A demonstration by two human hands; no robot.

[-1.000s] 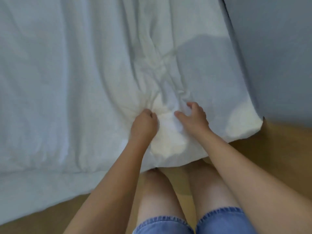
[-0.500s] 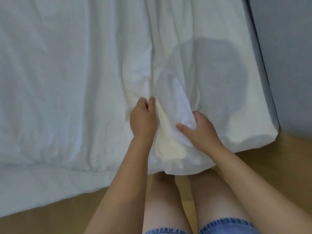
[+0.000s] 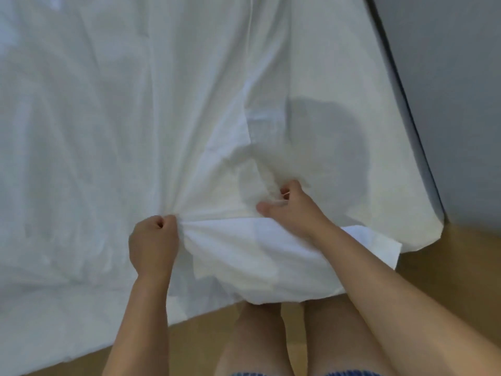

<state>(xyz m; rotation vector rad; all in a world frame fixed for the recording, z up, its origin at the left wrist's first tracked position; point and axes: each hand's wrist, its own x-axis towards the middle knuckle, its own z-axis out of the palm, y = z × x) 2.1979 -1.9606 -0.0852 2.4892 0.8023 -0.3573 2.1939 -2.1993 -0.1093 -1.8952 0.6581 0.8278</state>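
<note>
A white duvet cover lies spread over the bed and fills most of the head view. Its near edge hangs over the bed's side in front of my knees. My left hand is a closed fist that grips a bunch of the fabric at the near edge. My right hand sits a little farther right, its fingers curled into the cloth and its thumb stretched left along a fold. Between my hands the fabric is pulled into a taut ridge, and a loose flap hangs below it.
A grey wall rises along the bed's right side. Wooden floor shows at the right and under my bare legs. The bed's near right corner ends close to the wall.
My hands have moved apart, the left toward me and leftward. The fabric between them has stretched out, and a flap has come over the edge.
</note>
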